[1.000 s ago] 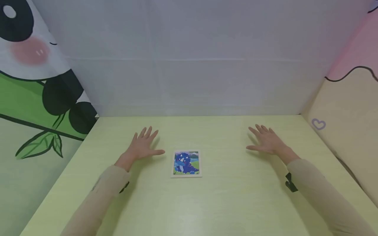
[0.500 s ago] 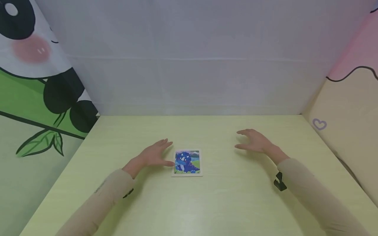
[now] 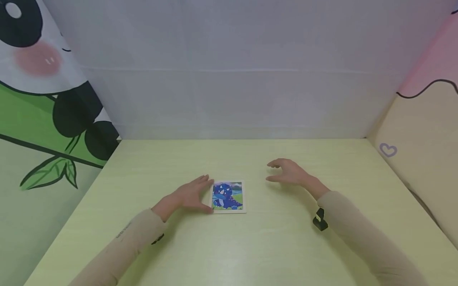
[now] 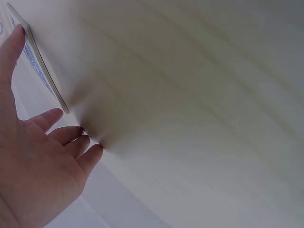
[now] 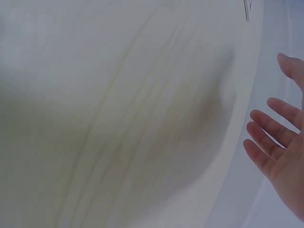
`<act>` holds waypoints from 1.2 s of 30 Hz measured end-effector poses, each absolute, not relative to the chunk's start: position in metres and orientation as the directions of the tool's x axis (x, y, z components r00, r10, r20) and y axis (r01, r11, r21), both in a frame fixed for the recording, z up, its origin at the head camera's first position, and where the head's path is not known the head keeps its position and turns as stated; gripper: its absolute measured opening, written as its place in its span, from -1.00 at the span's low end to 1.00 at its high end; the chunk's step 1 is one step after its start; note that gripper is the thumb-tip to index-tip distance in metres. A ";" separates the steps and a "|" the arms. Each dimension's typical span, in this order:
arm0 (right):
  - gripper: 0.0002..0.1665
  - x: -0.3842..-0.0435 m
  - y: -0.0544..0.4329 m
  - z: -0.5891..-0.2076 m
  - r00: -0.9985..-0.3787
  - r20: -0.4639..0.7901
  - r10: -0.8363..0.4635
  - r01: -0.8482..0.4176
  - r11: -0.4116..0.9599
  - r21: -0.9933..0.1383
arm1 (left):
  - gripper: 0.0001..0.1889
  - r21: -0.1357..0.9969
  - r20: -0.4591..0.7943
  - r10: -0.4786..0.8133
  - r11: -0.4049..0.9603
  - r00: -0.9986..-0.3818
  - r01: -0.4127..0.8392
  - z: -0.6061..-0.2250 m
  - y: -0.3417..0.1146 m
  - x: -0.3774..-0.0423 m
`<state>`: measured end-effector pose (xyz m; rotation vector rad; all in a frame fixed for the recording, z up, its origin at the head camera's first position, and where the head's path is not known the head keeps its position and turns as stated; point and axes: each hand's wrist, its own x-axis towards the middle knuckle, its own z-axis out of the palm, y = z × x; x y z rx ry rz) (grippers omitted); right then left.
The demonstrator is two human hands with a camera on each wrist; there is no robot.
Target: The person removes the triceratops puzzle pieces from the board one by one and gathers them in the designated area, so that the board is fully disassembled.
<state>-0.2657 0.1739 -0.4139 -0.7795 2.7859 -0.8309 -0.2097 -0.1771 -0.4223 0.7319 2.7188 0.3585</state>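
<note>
A small square picture board [image 3: 228,197] with a white border and a blue dinosaur lies flat on the table [image 3: 229,246]. My left hand [image 3: 187,196] is at its left side, thumb by the near corner and index finger by the far corner. In the left wrist view the board [image 4: 42,64] shows edge-on, the thumb overlapping its rim and the index fingertip close to the other end. My right hand [image 3: 289,173] hovers right of the board, apart from it, fingers loosely bent and holding nothing. Only a corner of the board [image 5: 247,9] enters the right wrist view.
A pale grey wall panel [image 3: 229,103] stands along the table's back edge. Side panels carry painted cartoons: a black-and-white animal with green leaves [image 3: 46,174] on the left, a purple heart [image 3: 388,150] on the right.
My left hand has moved right and slightly nearer, up to the board's left edge. The right hand has come left toward the board, its spread fingers now drawn together. The board has stayed put.
</note>
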 end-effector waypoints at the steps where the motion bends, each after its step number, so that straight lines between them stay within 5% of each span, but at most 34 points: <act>1: -0.33 -0.265 0.169 -0.414 -0.856 0.012 -0.517 -0.436 0.709 -0.554 | 0.07 0.308 -0.226 0.520 0.840 -0.823 0.446 -0.423 -0.177 -0.209; 19: -0.52 -0.265 0.071 -0.417 -0.772 -0.009 -0.635 -0.500 0.617 -0.608 | 0.10 0.297 -0.264 0.486 0.863 -0.833 0.409 -0.420 -0.174 -0.208; 36: -0.69 -0.264 0.028 -0.434 -0.733 -0.001 -0.681 -0.543 0.585 -0.602 | 0.11 0.323 -0.249 0.507 0.847 -0.825 0.423 -0.421 -0.176 -0.209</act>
